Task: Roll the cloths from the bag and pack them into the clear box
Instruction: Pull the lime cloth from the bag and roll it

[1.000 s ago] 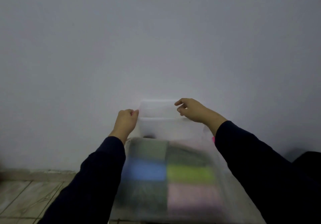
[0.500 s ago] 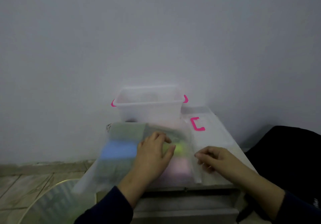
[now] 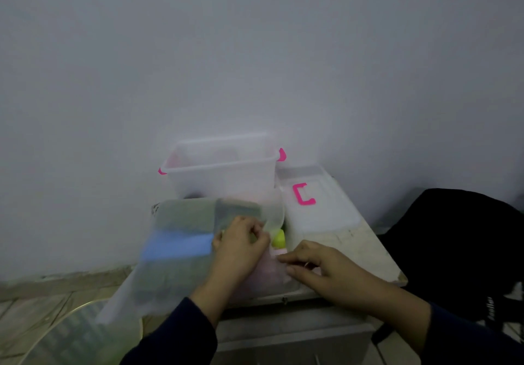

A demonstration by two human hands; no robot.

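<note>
The bag point(image 3: 181, 251) of cloths lies flat on the near left of the counter point(image 3: 368, 254), its near end hanging off the front edge, and through the cloudy plastic I can see a blue cloth point(image 3: 178, 247), grey-green ones above and below it, a yellow-green cloth point(image 3: 278, 238) and a pale pink one point(image 3: 269, 271) at the bag's right side. My left hand point(image 3: 241, 247) is on top of the bag, fingers curled and pinching the plastic near its opening. My right hand point(image 3: 317, 265) sits just beside it at the bag's right edge, fingers bent; whether it grips the plastic or only touches it, I cannot tell through the blur. The clear box point(image 3: 224, 172) stands open behind the bag, against the wall, pink latches at both ends. Its lid point(image 3: 314, 208) lies just right of it, pink handle up.
</note>
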